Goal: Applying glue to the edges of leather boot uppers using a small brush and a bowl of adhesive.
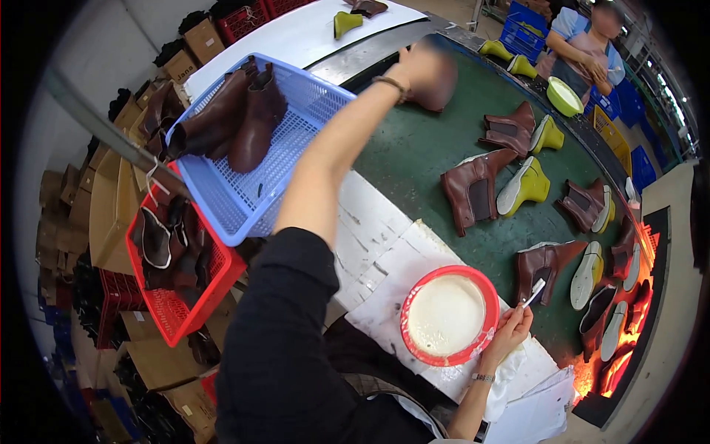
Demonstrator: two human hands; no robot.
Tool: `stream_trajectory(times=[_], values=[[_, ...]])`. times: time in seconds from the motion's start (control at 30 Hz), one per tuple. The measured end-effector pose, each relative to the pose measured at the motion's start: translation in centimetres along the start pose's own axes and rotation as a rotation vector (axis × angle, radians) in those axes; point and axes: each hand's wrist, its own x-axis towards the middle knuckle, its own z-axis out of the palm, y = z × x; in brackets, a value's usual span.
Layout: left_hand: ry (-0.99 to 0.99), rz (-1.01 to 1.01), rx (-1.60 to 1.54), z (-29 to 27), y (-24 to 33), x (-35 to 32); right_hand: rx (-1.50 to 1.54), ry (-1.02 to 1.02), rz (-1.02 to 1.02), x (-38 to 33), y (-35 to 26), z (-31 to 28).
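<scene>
Far out over the green belt (421, 148), the person's left hand (429, 70) reaches for a brown boot upper (433, 92). The hand is motion-blurred, so whether its fingers have closed on the leather or only touch it cannot be told. The arm stretches nearly straight from the black sleeve (277, 325), which suggests the piece lay at the belt's far edge.

Meanwhile the right hand (510, 333) stays close to the body, its fingers pinched shut around the handle of a small brush (534, 292) held bristles-up, just beside the red bowl (410, 307) of whitish paste. The bowl sits on the white paper-covered bench (377, 244), right by the brush hand, likely so dipping takes little movement; the paper probably catches drips.

On the belt, brown boot uppers lie paired with yellow-green lasts and pale soles, for instance one boot (473, 189) beside a last (526, 185), apparently spaced so each set stays together. To the person's left, a blue basket (244, 200) tilted toward the bench holds two brown boots (237, 118), and a red basket (177, 311) below it holds darker pieces. At the far end, another person (584, 44) works near a green bowl (563, 96). An orange glow (629, 340) shows at the belt's right end.
</scene>
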Motion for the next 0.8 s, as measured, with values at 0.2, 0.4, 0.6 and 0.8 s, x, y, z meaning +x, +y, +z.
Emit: stream_trajectory(times=[0.2,0.4,0.6,0.8], values=[[0.682,-0.158,0.104,-10.0,-15.9,-14.4,0.002,-0.111,-0.01,-0.9,-1.0,0.6],[0.791,-0.221,-0.01,-14.3,-20.3,-32.5,0.062,-0.104,-0.063,0.1,0.9,-0.3],[1.018,-0.677,0.565,-14.7,-17.9,-56.0,0.044,-0.111,-0.122,0.4,0.7,-0.2],[0.566,-1.373,-0.336,-5.0,-28.4,-76.6,-0.035,-0.083,-0.14,0.2,0.8,-0.7]])
